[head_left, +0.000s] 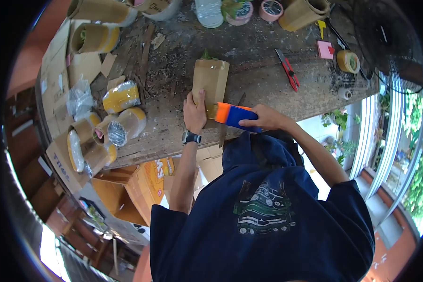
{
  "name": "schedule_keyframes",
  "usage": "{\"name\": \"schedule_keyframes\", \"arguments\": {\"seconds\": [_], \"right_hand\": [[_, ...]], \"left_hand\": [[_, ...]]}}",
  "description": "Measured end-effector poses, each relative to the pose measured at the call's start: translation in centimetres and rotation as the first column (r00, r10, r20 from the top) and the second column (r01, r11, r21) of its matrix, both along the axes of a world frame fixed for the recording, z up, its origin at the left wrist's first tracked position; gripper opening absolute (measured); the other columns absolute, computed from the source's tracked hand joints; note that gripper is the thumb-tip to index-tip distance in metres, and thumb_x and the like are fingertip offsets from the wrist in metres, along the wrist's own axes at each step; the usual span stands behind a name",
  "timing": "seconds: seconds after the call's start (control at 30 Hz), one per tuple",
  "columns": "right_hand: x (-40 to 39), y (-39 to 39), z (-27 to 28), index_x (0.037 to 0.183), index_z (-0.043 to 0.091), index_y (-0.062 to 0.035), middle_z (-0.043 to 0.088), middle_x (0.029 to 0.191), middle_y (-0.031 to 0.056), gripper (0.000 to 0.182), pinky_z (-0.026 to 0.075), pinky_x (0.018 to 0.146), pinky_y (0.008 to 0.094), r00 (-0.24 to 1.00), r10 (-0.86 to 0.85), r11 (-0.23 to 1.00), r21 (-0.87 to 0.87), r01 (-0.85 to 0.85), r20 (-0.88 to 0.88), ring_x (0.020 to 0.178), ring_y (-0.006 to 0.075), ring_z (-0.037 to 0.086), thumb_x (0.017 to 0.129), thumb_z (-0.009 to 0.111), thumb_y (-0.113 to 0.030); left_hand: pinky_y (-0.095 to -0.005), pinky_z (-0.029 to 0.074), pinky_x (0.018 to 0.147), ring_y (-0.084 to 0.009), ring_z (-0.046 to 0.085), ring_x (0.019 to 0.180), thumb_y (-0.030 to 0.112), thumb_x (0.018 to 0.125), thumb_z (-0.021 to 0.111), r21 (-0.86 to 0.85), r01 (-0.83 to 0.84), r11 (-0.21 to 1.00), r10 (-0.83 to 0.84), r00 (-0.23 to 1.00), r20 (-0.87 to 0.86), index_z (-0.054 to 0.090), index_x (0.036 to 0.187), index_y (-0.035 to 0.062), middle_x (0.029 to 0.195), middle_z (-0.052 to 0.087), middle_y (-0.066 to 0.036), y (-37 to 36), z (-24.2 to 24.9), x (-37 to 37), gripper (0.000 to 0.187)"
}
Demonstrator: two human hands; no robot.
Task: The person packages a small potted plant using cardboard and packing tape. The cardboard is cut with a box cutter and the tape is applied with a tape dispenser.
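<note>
A brown cardboard tube (pixel 211 80) lies on the worktable, green leaves (pixel 206 55) poking out of its far end. My left hand (pixel 195 113) is closed around the near left side of it, thumb along the top. In my right hand (pixel 269 118) is a blue and orange tape dispenser (pixel 239 116), its orange end right at the tube's near right edge. Brownish tape (pixel 211 112) shows on the tube's near end beside the dispenser. A dark blade-like strip (pixel 242 98) lies partly hidden behind the dispenser.
Red-handled pliers (pixel 289 70), a pink note pad (pixel 325 49) and a tape roll (pixel 348 61) lie to the right, near a black fan (pixel 385 42). Taped cardboard bundles (pixel 122 97) crowd the left side. More wrapped tubes (pixel 305 13) line the back of the wooden table (pixel 258 56).
</note>
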State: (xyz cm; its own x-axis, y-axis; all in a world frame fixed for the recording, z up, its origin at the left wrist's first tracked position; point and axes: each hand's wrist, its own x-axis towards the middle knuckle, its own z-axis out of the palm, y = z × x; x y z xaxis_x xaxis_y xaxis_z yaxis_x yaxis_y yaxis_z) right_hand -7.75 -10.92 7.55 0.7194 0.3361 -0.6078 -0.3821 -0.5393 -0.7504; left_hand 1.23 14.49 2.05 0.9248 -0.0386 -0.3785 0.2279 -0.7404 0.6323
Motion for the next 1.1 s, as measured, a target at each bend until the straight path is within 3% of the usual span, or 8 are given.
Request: {"name": "schedule_keyframes", "arguments": {"seconds": [0.13,0.23,0.53,0.63,0.73,0.83,0.93,1.1], "right_hand": [[-0.1,-0.8,-0.7,0.080,0.070,0.0054,0.065,0.069,0.0229,0.072,0.050,0.066,0.0444,0.999,0.045,0.995,-0.093,-0.047,-0.024,0.065,0.0362,0.065,0.082,0.065,-0.066],[0.7,1.5,-2.4,0.080,0.070,0.0042,0.066,0.070,0.0235,0.071,0.051,0.069,0.0456,0.994,0.034,0.970,-0.243,-0.009,0.100,0.068,0.0383,0.066,0.081,0.066,-0.066],[5.4,6.3,-1.9,0.073,0.067,0.0062,0.063,0.065,0.0209,0.071,0.049,0.062,0.0411,0.990,0.082,0.994,-0.075,-0.074,0.115,0.059,0.0320,0.063,0.082,0.067,-0.064],[3.9,4.7,-1.1,0.076,0.067,0.0056,0.065,0.066,0.0183,0.067,0.049,0.062,0.0403,0.999,0.005,0.998,0.058,-0.003,-0.034,0.060,0.0293,0.063,0.083,0.067,-0.061],[1.6,1.6,-1.0,0.079,0.070,0.0027,0.066,0.066,0.0185,0.067,0.051,0.067,0.0437,0.988,0.063,0.997,-0.042,-0.069,-0.139,0.064,0.0333,0.066,0.083,0.065,-0.064],[1.2,2.2,-2.1,0.080,0.070,0.0005,0.067,0.068,0.0197,0.064,0.052,0.069,0.0450,1.000,-0.005,0.986,-0.168,0.009,0.025,0.068,0.0352,0.067,0.084,0.065,-0.063],[3.0,5.3,-3.6,0.080,0.069,-0.0012,0.068,0.073,0.0207,0.061,0.052,0.070,0.0465,0.987,0.036,0.973,-0.231,0.001,0.157,0.073,0.0374,0.069,0.083,0.065,-0.062],[4.7,7.1,-3.7,0.076,0.068,-0.0003,0.069,0.075,0.0219,0.066,0.054,0.072,0.0476,0.998,0.025,0.960,-0.279,-0.009,0.054,0.076,0.0388,0.069,0.080,0.065,-0.066]], "left_hand": [[-0.0488,0.044,0.094,-0.0442,0.056,0.107,0.059,0.098,0.045,-0.034,0.035,0.999,-0.034,0.998,0.048,0.059,0.125,-0.0005,0.109,0.062,-0.031,1.4,-0.9,1.1,0.067],[-0.0481,0.045,0.093,-0.0427,0.057,0.106,0.055,0.098,0.048,0.005,-0.090,0.996,0.084,0.945,0.316,0.060,0.123,-0.0013,0.113,0.060,-0.030,0.8,0.1,0.5,0.063],[-0.0456,0.049,0.093,-0.0431,0.060,0.113,0.058,0.096,0.050,0.057,-0.134,0.989,0.119,0.970,0.210,0.053,0.135,-0.0009,0.124,0.059,-0.024,2.9,0.8,-0.1,0.071],[-0.0455,0.047,0.095,-0.0445,0.057,0.117,0.060,0.096,0.047,-0.025,-0.100,0.995,0.101,0.994,0.031,0.054,0.136,0.0010,0.120,0.060,-0.028,3.3,0.8,1.4,0.072],[-0.0463,0.047,0.094,-0.0438,0.058,0.112,0.060,0.098,0.044,-0.045,-0.107,0.993,0.109,0.992,0.055,0.058,0.133,0.0039,0.117,0.061,-0.028,3.9,0.6,1.8,0.068],[-0.0477,0.048,0.088,-0.0452,0.062,0.099,0.057,0.099,0.043,0.097,0.015,0.995,-0.040,0.967,0.253,0.062,0.129,0.0051,0.107,0.064,-0.027,6.5,-2.5,2.7,0.062],[-0.0471,0.047,0.089,-0.0449,0.060,0.097,0.055,0.099,0.046,0.023,0.030,0.999,-0.034,0.971,0.236,0.063,0.127,0.0057,0.107,0.064,-0.028,8.0,-2.4,4.0,0.059],[-0.0491,0.046,0.090,-0.0438,0.055,0.111,0.054,0.095,0.056,0.085,0.032,0.996,-0.038,0.996,0.079,0.056,0.132,-0.0030,0.108,0.060,-0.031,6.1,3.4,3.1,0.068]]}}
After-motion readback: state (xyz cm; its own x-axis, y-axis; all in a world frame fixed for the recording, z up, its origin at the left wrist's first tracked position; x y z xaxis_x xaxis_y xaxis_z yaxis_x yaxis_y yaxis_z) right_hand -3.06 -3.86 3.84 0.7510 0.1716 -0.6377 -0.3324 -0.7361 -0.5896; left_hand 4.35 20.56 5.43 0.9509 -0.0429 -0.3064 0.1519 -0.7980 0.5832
